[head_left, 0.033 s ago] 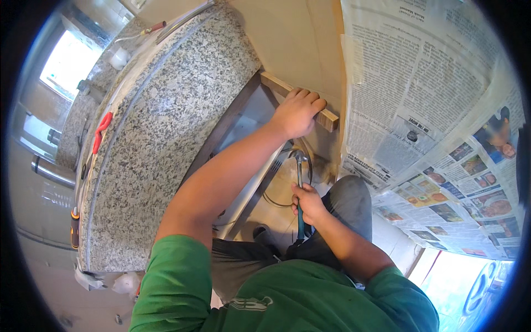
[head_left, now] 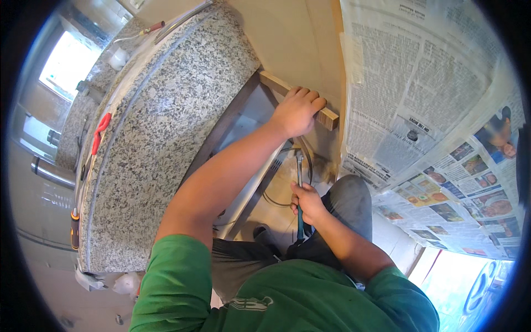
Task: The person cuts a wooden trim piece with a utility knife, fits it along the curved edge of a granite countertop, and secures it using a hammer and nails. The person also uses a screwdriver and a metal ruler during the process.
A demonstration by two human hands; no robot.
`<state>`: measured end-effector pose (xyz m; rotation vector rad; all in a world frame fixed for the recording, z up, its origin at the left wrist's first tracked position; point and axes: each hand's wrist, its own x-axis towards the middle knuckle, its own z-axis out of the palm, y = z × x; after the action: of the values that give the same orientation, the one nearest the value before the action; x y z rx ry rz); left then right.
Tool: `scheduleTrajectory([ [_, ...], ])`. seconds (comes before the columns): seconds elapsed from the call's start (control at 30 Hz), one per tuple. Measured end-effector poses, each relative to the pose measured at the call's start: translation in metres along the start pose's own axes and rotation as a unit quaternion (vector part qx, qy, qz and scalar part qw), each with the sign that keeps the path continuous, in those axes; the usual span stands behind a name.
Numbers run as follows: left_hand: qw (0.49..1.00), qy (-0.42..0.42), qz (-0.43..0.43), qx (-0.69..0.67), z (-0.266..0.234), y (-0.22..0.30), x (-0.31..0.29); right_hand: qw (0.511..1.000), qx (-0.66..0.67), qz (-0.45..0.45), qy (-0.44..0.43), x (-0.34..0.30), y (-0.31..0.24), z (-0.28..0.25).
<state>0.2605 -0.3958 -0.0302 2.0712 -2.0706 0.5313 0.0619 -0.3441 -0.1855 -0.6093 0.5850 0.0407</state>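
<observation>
My left hand (head_left: 300, 112) is closed over a wooden strip (head_left: 328, 118) that runs from the countertop's far corner toward the right. Its fingers curl over the top edge of the wood and hide the middle of it. Lower down, my right hand (head_left: 308, 201) grips a hammer (head_left: 300, 172) with a metal shaft and a teal handle. The hammer stands roughly upright in the picture, head at the far end, just below the strip. It does not appear to touch the wood.
A speckled granite countertop (head_left: 166, 122) fills the left, with a red-handled tool (head_left: 100, 133) and a screwdriver (head_left: 75, 228) along its edge. Newspaper covers a tall panel (head_left: 409, 99) on the right. A dark hose (head_left: 308, 166) loops behind the hammer. My knee (head_left: 354, 202) is beside my right hand.
The hammer's head has turned slightly in my right hand's grip. My left hand stays on the wooden strip.
</observation>
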Motion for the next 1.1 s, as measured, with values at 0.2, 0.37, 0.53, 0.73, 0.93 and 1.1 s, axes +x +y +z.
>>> scheduleTrajectory([
  [0.2,0.998,0.033,0.034,0.03,0.016,-0.011,0.003,0.994,0.078,-0.055,-0.044,-0.002,-0.009,0.023],
  [0.37,0.997,0.049,0.043,0.04,0.026,-0.021,0.015,0.992,0.102,-0.075,-0.023,0.0,-0.026,0.024],
  [0.53,0.997,0.053,0.034,0.033,0.035,-0.029,0.023,0.982,0.123,-0.137,0.027,0.009,-0.038,0.044],
  [0.73,0.998,0.05,0.006,0.024,0.038,-0.033,0.036,0.953,0.118,-0.272,0.064,0.022,-0.061,0.069],
  [0.93,0.999,0.032,-0.02,0.034,0.036,-0.031,0.043,0.923,0.168,-0.34,0.059,0.037,-0.08,0.072],
  [1.1,0.998,0.054,-0.025,0.033,0.041,-0.03,0.038,0.902,0.176,-0.384,0.088,0.046,-0.087,0.078],
])
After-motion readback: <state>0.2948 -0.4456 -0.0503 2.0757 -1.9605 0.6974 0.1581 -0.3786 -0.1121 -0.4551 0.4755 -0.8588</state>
